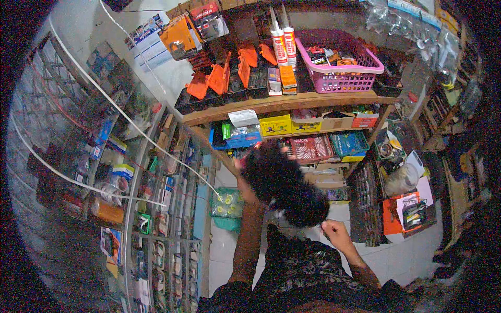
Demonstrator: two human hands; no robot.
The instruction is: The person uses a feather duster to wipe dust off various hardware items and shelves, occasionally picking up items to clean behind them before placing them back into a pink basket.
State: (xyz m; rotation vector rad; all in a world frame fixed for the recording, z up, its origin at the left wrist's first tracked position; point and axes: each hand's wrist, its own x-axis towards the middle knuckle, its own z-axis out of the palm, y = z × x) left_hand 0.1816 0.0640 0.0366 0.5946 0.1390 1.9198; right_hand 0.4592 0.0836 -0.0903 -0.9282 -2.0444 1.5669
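Note:
A dark, fluffy bundle, perhaps a feather duster [285, 184], hangs before my chest. My left hand [246, 180] is at its upper left end, with the fingers largely hidden behind the dark bristles, and a bit of pink or red shows beside them. At its lower right end, my right hand [336, 232] has its curled fingertips against the edge of the fluff. Just beyond the bundle are a red patterned plastic basket [312, 148] and a blue box [238, 140] on the lower shelf.
A wooden shelf [289, 102] carries orange-lidded black bins [213, 82], sealant tubes [280, 43] and a pink basket [342, 72]. Glass display cases [135, 187] stand at left, with white cables [129, 125] crossing over them. A green basket [227, 223] is on the tiled floor. Orange boxes [395, 219] lie at right.

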